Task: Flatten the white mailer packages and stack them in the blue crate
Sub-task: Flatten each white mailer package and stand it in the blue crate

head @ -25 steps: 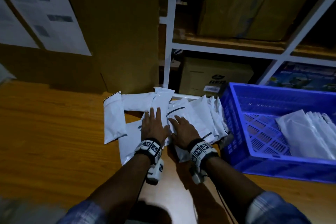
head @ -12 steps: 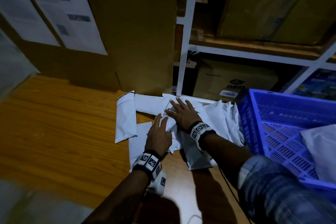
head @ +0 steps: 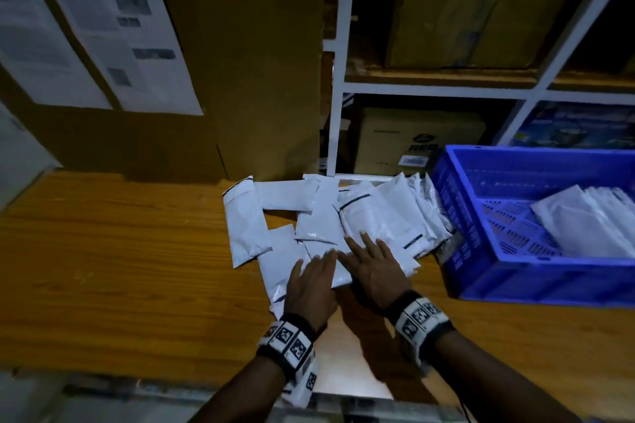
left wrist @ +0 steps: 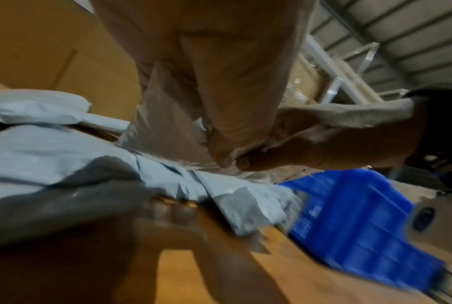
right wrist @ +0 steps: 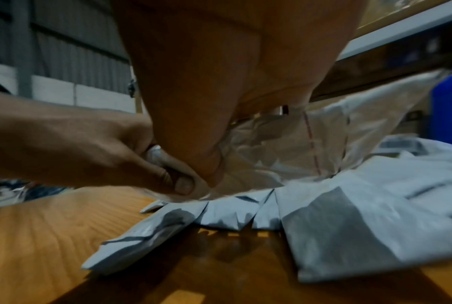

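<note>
While both the left hand (head: 311, 280) and right hand (head: 376, 266) press flat-fingered, gripping nothing, on a white mailer (head: 330, 256) in the tabletop pile beside the blue crate (head: 481, 271), the slick overlapping mailers could slide apart

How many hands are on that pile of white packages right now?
2. The left hand rests on the near edge of the white mailers; the right hand lies beside it, nearer the blue crate. None seems hidden.
</note>
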### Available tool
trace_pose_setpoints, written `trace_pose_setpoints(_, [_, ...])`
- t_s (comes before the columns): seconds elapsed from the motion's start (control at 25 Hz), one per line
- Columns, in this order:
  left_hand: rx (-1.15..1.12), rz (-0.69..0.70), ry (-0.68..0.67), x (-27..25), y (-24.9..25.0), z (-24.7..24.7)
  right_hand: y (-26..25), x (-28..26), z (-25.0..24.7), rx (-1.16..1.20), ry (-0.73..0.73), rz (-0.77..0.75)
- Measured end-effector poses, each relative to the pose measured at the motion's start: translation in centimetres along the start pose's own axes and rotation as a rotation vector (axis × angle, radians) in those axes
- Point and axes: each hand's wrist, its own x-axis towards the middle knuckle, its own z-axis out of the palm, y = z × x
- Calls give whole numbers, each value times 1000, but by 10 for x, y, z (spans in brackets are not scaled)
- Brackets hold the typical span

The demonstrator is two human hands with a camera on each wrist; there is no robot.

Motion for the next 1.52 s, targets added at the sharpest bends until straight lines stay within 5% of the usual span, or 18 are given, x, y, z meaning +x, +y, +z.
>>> trace_pose_setpoints(0.24, [50,300,123,-57,9,31,-29,-93,43,318,-117,243])
trace_pose_setpoints(0.52, [26,206,-89,-84,28,82,-32,-138,71,475,-111,433])
trace_pose_setpoints(1.16, [45,63,-81,-87,44,106,-27,-145,113,362,24,363])
trace_pose_setpoints(1.52, [90,44,-30,-82,56,101,-17,-141,117,424,-106,295])
